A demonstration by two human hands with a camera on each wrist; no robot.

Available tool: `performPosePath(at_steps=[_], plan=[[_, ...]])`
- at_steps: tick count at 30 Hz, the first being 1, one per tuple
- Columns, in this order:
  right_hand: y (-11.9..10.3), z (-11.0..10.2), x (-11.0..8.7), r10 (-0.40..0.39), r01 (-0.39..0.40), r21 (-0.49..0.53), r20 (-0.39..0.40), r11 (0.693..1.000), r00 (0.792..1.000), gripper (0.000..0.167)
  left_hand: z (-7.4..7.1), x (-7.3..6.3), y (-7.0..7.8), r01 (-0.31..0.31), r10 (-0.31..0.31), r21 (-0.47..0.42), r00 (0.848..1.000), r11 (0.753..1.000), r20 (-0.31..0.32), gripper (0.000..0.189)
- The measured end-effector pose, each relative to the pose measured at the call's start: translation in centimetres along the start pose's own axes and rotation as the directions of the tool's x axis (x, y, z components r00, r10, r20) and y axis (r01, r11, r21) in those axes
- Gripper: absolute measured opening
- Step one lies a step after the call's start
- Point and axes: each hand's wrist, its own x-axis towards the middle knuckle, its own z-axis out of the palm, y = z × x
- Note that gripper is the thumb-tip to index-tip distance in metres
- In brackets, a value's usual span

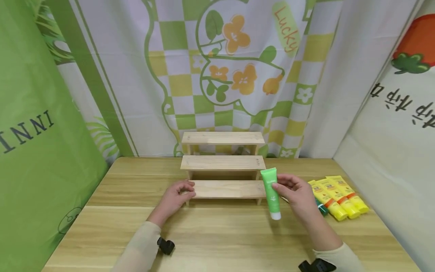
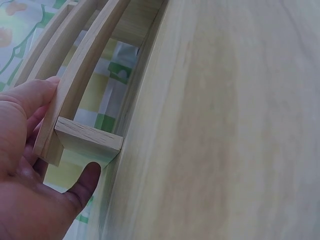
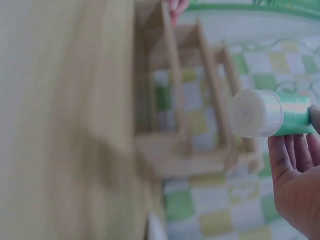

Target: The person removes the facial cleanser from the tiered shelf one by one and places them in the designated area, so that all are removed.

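My right hand (image 1: 299, 194) holds a light green squeeze tube (image 1: 270, 192) between thumb and fingers, with its white cap pointing down. The tube is raised in front of the right end of a three-step wooden display shelf (image 1: 222, 189). In the right wrist view the white cap (image 3: 249, 114) faces the camera. At the left end of the lowest step, my left hand (image 1: 175, 198) grips the board's corner. In the left wrist view its fingers (image 2: 37, 95) lie on the board, and the thumb (image 2: 87, 185) stands apart beside the leg.
Several yellow tubes (image 1: 340, 196) lie side by side at the right of the wooden table (image 1: 217, 238). A dark green tube (image 1: 321, 207) lies next to them, partly hidden by my right hand. A patterned curtain (image 1: 238, 75) hangs behind the shelf.
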Motion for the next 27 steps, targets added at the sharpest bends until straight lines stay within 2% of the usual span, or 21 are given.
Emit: performPosePath(at_steps=[5, 9, 16, 21, 27], plan=[[1.3, -2.2, -0.6, 0.089, -0.099, -0.142, -0.079, 0.985, 0.993, 0.048, -0.3, 0.1, 0.4, -0.004, 0.004, 0.019, 1.000, 1.000, 0.003, 0.011], [2.4, -2.9, -0.5, 0.134, -0.154, -0.271, -0.088, 0.950, 0.987, 0.054, -0.4, 0.1, 0.5, -0.006, 0.006, 0.030, 1.000, 1.000, -0.001, 0.010], [4.1, -3.4, -0.1, 0.132, -0.162, -0.459, -0.098, 0.873, 0.986, 0.046, -0.2, 0.1, 0.3, -0.001, 0.001, 0.031, 1.000, 1.000, 0.015, 0.010], [4.8, -3.7, 0.8, 0.105, -0.127, -0.586, -0.072, 0.800, 0.992, 0.041, -0.2, 0.0, 0.3, 0.008, -0.008, 0.021, 1.000, 1.000, 0.012, 0.009], [5.0, -3.9, 1.8, 0.151, -0.143, -0.655, -0.044, 0.742, 0.988, 0.041, 0.0, 0.1, 0.0, -0.008, 0.007, 0.030, 1.000, 1.000, 0.010, 0.010]])
